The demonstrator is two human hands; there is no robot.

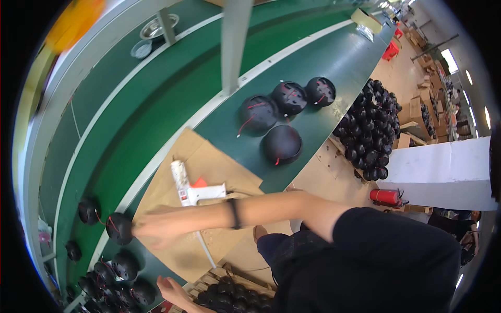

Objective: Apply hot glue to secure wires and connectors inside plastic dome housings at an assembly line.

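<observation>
Blurred by motion, my right hand [156,227], with a black wristband, reaches across a brown cardboard sheet [229,167]. Its fingertips meet the edge of a round black shell [120,228] with a red wire, over the pale rail; whether they grip it cannot be told. Lower down, my left hand [171,291] has its fingers apart and appears to hold nothing. Close by it lies a cluster of black shells [125,265]. A white glue gun [206,193] with an orange-red trigger rests on the cardboard, and a thin white stick [206,250] shows beneath my right forearm.
Several black shells with red wires, one a domed shell [282,144], sit on the green bench [323,57]. A green conveyor belt [115,151] runs behind a pale upright post [233,47]. Beyond the bench stand a heap of shells [370,125] and a red fire extinguisher [385,197].
</observation>
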